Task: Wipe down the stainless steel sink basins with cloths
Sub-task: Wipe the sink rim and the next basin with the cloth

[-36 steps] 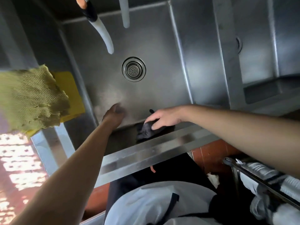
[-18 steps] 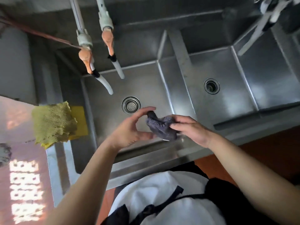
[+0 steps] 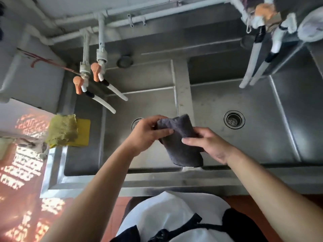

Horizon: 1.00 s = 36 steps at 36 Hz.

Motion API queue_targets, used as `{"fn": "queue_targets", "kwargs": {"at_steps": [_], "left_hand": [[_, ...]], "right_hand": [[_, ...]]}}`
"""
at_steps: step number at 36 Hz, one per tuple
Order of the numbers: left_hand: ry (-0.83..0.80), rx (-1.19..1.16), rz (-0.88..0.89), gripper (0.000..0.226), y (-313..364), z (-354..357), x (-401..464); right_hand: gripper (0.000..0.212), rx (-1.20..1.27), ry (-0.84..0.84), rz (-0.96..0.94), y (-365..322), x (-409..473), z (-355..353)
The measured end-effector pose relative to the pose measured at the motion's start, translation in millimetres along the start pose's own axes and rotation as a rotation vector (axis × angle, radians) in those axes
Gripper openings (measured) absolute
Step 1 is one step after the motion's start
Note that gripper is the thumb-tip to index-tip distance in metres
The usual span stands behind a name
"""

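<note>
Both hands hold one dark grey cloth [image 3: 181, 142] in the air above the front part of the sink, over the steel divider [image 3: 182, 95] that separates the two basins. The left hand [image 3: 148, 135] pinches the cloth's upper left edge, with the thumb lying across the front of the fabric and the fingers curled round behind it. The right hand [image 3: 208, 145] grips the cloth's right side, its fingers laid over the front and the thumb hidden behind, so the cloth is pinched between them; the lower part of the cloth hangs free below both grips, down to about the front rim [image 3: 157, 180] of the sink. To the left of the grip and below it lies the left basin [image 3: 148, 102], whose drain [image 3: 136, 122] is mostly covered by the left hand. To the right of the grip is the right basin [image 3: 253, 137], with its round drain strainer [image 3: 234, 119] in plain view, well apart from the cloth. Beyond the hands, two taps with orange handles [image 3: 95, 72] and white spouts hang over the left basin's far corner. Far to the left of the grip, a yellow-green mesh cloth [image 3: 63, 130] lies over a yellow sponge pad [image 3: 83, 132] on the sink's left ledge.
</note>
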<state>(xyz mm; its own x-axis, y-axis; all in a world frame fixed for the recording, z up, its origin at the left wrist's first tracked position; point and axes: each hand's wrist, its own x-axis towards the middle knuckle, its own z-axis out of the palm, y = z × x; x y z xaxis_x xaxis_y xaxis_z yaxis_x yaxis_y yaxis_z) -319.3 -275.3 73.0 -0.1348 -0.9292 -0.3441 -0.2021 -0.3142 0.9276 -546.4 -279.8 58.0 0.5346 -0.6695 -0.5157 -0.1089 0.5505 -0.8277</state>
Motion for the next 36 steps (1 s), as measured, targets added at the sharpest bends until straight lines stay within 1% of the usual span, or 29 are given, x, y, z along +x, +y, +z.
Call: {"fn": "queue_targets", "kwargs": {"at_steps": [2, 5, 10, 13, 15, 17, 18, 20, 22, 23, 24, 26, 27, 28, 29, 31, 33, 36], "left_hand": [[0.061, -0.035, -0.031, 0.022, 3, 13, 3], [0.138, -0.127, -0.083, 0.021, 6, 25, 2], [0.142, -0.254, -0.185, 0.015, 0, 42, -5], [0.164, -0.348, -0.235, 0.022, -9, 47, -6], [0.221, -0.420, -0.254, 0.027, -16, 48, -5], [0.330, -0.441, -0.279, 0.034, -24, 48, -4], [0.395, -0.399, -0.296, 0.036, -31, 47, -4], [0.498, -0.222, -0.347, 0.040, -51, 44, -9], [0.500, 0.028, -0.427, 0.043, -77, 41, -21], [0.474, 0.163, -0.465, 0.044, -89, 40, -29], [0.452, 0.288, -0.492, 0.042, -102, 38, -39], [0.448, 0.524, -0.513, 0.039, -123, 35, -59], [0.446, 0.648, -0.514, 0.040, -132, 34, -69], [0.440, 0.743, -0.529, 0.043, -140, 34, -78], [0.430, 0.799, -0.567, 0.048, -145, 35, -85], [0.407, 0.871, -0.655, 0.058, -154, 35, -97], [0.406, 0.909, -0.735, 0.064, -160, 35, -109], [0.467, 0.856, -0.805, 0.063, -165, 36, -121]], "right_hand": [[0.024, -0.009, 0.003, 0.014, -4, 1, -10], [0.029, -0.021, -0.097, 0.107, -15, 5, -27], [0.030, -0.074, -0.299, 0.329, -17, 24, -50], [0.028, -0.095, -0.363, 0.403, -19, 39, -59], [0.028, -0.186, -0.369, 0.389, -29, 51, -62], [0.026, -0.325, -0.278, 0.324, -42, 68, -65], [0.024, -0.395, -0.194, 0.272, -49, 79, -67], [0.016, -0.569, 0.005, 0.113, -64, 105, -75], [0.003, -0.812, 0.213, -0.052, -84, 133, -81], [0.003, -0.928, 0.318, -0.117, -95, 147, -85], [0.007, -1.030, 0.399, -0.167, -105, 162, -88], [0.036, -1.171, 0.513, -0.247, -120, 193, -94], [0.048, -1.216, 0.544, -0.271, -124, 210, -98], [0.054, -1.255, 0.550, -0.282, -125, 226, -102], [0.057, -1.290, 0.526, -0.277, -121, 243, -106], [0.057, -1.342, 0.426, -0.197, -108, 273, -112], [0.057, -1.408, 0.344, -0.098, -89, 287, -107], [0.060, -1.421, 0.382, -0.072, -68, 287, -96]]}}
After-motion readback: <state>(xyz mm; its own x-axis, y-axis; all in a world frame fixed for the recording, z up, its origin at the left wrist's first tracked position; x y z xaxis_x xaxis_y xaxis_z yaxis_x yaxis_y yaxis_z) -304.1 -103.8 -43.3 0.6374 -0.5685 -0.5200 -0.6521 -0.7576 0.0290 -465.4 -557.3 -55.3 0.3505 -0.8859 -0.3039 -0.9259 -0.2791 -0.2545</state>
